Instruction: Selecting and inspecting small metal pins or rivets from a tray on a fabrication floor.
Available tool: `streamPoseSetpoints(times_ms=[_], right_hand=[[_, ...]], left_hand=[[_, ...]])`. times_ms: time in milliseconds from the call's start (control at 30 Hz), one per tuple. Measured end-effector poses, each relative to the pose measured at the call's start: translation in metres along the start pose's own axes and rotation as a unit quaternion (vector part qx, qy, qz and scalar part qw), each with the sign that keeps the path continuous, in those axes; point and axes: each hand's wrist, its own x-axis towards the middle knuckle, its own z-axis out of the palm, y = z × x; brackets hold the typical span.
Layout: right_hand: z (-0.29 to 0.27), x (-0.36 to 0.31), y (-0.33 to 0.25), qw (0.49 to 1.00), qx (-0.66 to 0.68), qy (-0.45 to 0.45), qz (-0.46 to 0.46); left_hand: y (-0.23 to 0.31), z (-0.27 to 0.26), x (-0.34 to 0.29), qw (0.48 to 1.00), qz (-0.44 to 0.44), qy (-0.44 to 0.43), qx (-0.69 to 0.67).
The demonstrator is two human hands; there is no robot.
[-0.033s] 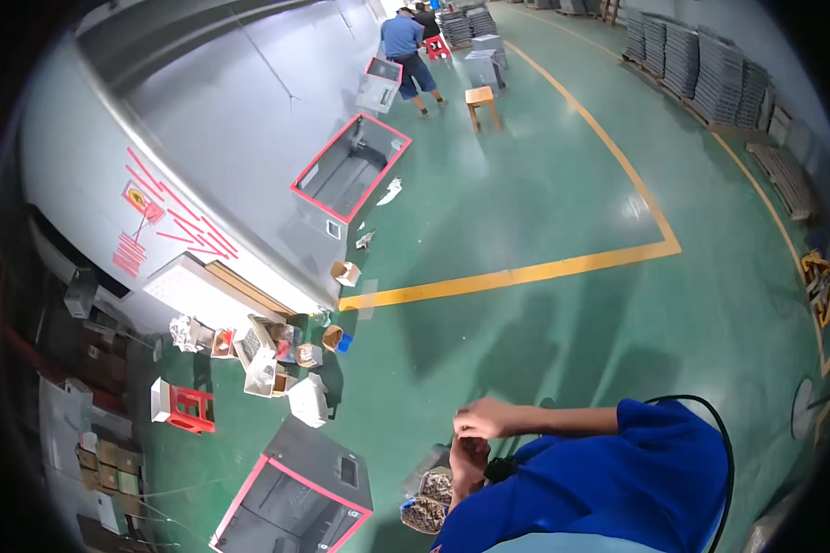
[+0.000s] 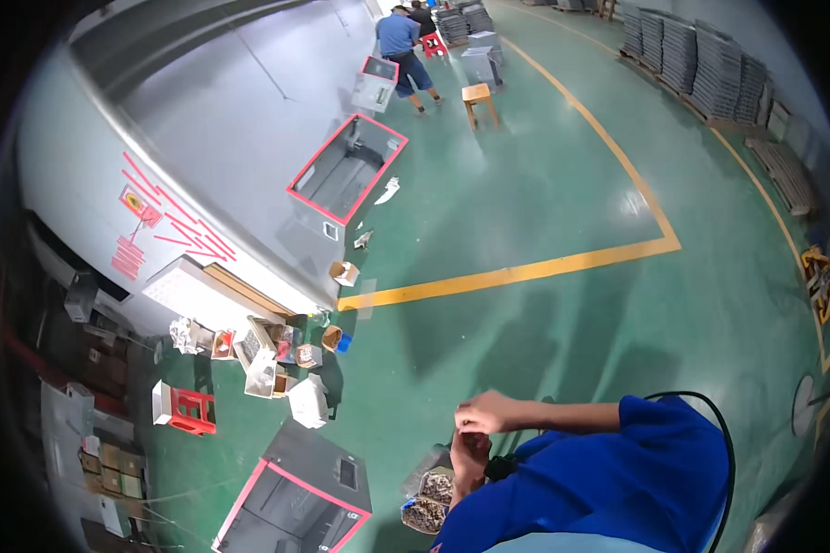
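My right hand (image 2: 487,412) reaches in from the right, its fingers closed and bent down over my left hand (image 2: 469,453). The left hand is held up just under it with curled fingers, and the two touch. Whatever lies between the fingertips is hidden or too small to make out. Below and left of the hands are two open containers, an upper bin (image 2: 437,482) and a lower bin (image 2: 423,516), both filled with small loose metal-looking parts. A dark object (image 2: 501,468) shows beside my left wrist, its kind unclear.
A grey metal cabinet (image 2: 318,452) with pink-red edging lies left of the bins. Behind it are a white box (image 2: 308,401), several small cartons and a red stool (image 2: 191,409). Farther off are an edged cabinet (image 2: 323,207), a wooden stool (image 2: 478,94) and a person (image 2: 398,37) in blue.
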Motion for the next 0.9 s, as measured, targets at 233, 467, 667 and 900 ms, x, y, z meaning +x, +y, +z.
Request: streamPoseSetpoints(times_ms=[233,467,667,900], right_hand=[[-0.069,-0.033,0.03,0.995,0.077,0.046,0.05],[-0.1,-0.033,0.054,0.991,0.093,0.089,0.038],[-0.125,-0.003,0.071,0.994,0.081,0.068,0.016],[-0.126,0.064,0.097,0.995,0.07,0.031,0.066]], left_hand=[[-0.012,0.079,0.039,0.991,-0.125,-0.05,-0.003],[-0.009,0.113,0.072,0.986,-0.144,0.05,0.07],[0.01,0.125,0.102,0.994,-0.089,0.06,0.012],[0.053,0.107,0.144,0.994,0.013,0.037,0.103]])
